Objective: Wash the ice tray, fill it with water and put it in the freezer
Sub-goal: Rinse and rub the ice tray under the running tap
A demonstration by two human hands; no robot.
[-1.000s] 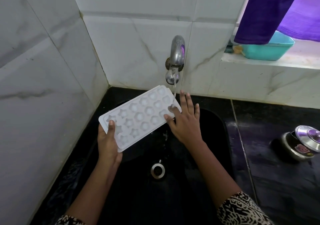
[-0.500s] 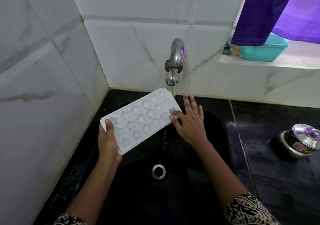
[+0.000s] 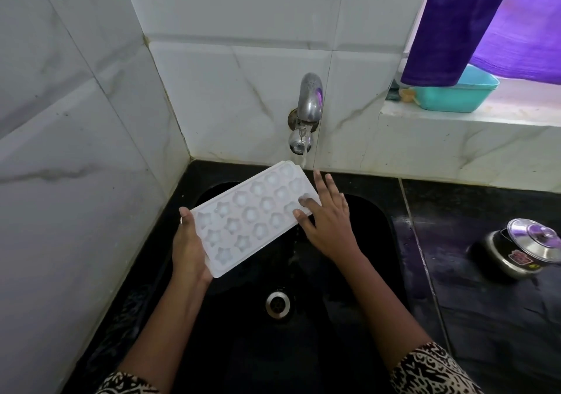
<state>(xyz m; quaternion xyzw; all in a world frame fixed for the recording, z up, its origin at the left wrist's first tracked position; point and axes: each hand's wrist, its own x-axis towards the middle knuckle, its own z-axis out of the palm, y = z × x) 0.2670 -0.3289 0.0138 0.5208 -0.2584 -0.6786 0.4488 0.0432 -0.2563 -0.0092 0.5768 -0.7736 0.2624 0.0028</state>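
Left hand [image 3: 188,249] grips ice tray [image 3: 252,215]; right hand [image 3: 329,225] touches.

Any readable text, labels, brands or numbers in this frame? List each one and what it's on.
Nothing legible.
Sticker on the side of the steel pot: red and white print, too blurred to read.
Small yellow mark just below that sticker: too small to read.
Ice tray, tap, teal tub: no text or marking visible.
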